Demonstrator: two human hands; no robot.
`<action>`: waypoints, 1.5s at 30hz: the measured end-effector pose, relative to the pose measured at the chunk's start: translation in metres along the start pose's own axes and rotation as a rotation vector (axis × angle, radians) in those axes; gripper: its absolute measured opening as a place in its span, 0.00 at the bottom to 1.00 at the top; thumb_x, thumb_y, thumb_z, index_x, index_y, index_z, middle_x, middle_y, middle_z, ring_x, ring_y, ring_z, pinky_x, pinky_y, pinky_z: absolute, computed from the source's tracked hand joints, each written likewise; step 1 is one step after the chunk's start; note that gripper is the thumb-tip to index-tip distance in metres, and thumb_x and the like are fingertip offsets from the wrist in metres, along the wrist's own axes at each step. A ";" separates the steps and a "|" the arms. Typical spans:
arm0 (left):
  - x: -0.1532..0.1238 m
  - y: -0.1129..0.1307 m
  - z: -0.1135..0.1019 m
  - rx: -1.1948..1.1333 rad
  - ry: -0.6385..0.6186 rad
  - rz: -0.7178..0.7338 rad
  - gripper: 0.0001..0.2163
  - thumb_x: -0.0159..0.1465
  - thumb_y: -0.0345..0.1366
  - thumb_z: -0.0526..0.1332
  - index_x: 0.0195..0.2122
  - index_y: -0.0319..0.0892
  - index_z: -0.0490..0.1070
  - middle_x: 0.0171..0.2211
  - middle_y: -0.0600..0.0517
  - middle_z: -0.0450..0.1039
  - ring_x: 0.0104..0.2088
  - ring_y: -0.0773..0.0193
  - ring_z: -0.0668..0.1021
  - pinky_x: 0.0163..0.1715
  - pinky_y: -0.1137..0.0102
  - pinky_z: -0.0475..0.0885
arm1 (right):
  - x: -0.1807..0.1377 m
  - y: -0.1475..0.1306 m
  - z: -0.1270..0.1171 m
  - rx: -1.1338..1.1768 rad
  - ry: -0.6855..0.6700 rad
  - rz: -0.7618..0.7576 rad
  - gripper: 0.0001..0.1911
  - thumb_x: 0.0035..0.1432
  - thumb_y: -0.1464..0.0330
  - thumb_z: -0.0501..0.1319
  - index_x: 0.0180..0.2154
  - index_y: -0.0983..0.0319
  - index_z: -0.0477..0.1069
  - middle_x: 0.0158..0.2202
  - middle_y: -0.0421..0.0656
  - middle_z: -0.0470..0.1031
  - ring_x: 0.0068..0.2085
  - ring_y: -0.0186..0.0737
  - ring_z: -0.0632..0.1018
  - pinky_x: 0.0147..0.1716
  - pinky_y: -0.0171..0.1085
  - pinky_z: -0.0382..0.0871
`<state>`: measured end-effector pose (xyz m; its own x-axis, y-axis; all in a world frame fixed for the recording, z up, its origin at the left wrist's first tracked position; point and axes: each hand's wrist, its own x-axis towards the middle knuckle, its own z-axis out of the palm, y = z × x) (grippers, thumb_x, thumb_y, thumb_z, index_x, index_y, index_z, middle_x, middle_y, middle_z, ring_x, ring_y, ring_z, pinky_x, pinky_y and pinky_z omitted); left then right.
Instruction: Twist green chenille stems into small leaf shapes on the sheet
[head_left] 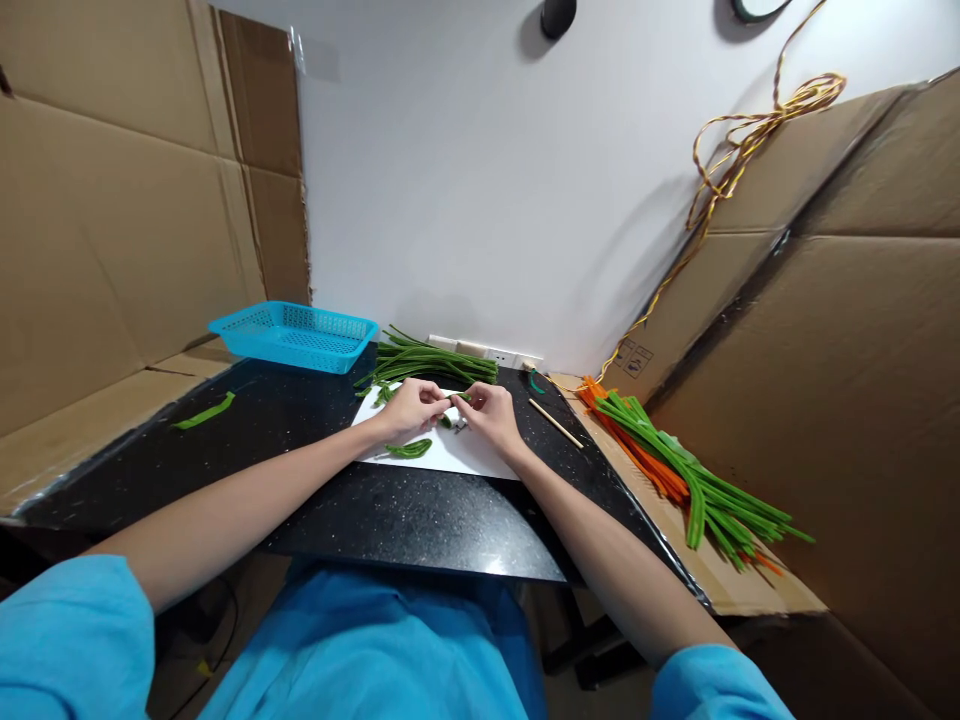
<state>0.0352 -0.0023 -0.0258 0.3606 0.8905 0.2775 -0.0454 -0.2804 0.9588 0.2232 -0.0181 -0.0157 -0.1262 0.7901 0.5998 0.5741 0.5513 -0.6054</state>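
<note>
My left hand [417, 408] and my right hand [489, 412] meet over a white board [480, 462]. Between their pinched fingertips runs a short piece of dark green pipe cleaner [459, 397]; its exact shape is partly hidden by the fingers. Just below the fingers, another small dark green piece [446, 422] and some small bits rest on the board. A looped dark green pipe-cleaner shape [409, 449] lies near my left wrist, and a further green piece [384, 393] sits at the board's upper left.
Behind the board lies a bundle of dark green pipe cleaners [435, 362]. A blue basket [300, 340] stands back left, with a light green strip [204, 411] nearer. On the right are a wooden stick [555, 423], orange stems [637, 450] and light green stems [697, 480]. Cardboard walls [120, 220] flank the black table [360, 525].
</note>
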 end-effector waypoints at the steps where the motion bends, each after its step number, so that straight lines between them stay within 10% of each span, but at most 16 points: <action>1: -0.001 0.000 0.000 0.008 -0.003 0.004 0.11 0.61 0.36 0.72 0.27 0.37 0.72 0.18 0.54 0.71 0.15 0.71 0.70 0.16 0.76 0.64 | 0.000 -0.001 0.001 0.001 0.004 0.006 0.23 0.59 0.49 0.68 0.24 0.60 0.72 0.22 0.44 0.77 0.23 0.39 0.76 0.22 0.34 0.63; 11: 0.007 -0.001 0.001 -0.075 0.013 -0.112 0.12 0.68 0.37 0.64 0.29 0.37 0.72 0.22 0.54 0.72 0.14 0.72 0.70 0.13 0.76 0.61 | 0.003 0.000 -0.002 0.362 0.017 0.158 0.25 0.61 0.45 0.64 0.28 0.59 0.70 0.21 0.40 0.76 0.15 0.35 0.70 0.15 0.33 0.62; 45: -0.006 0.009 0.004 0.274 -0.002 0.169 0.12 0.60 0.42 0.74 0.38 0.38 0.81 0.33 0.48 0.80 0.26 0.67 0.76 0.24 0.74 0.68 | 0.001 -0.004 -0.005 0.209 0.089 0.327 0.19 0.55 0.67 0.61 0.14 0.59 0.65 0.09 0.38 0.65 0.10 0.33 0.66 0.13 0.31 0.59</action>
<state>0.0357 -0.0119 -0.0189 0.3714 0.8224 0.4309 0.1478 -0.5105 0.8471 0.2253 -0.0208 -0.0098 0.1120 0.9115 0.3957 0.3944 0.3247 -0.8596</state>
